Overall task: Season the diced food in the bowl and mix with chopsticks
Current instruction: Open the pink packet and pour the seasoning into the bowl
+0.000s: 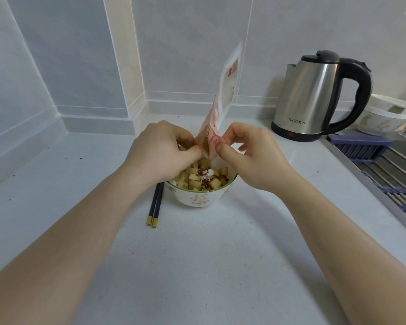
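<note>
Person, head-camera view: two forearms and two hands visible.

- Left hand [161, 146]: bare; no glove, ring or watch seen.
- Right hand [249, 148]: bare; no ring, bracelet or strap seen; thumbnail short and unpainted.
- Forearms: uncovered from wrist to the lower frame edge; no sleeve or cuff enters the picture.
- Markings: none visible on either arm.
- Upper arms, torso and clothing: out of view.
</note>
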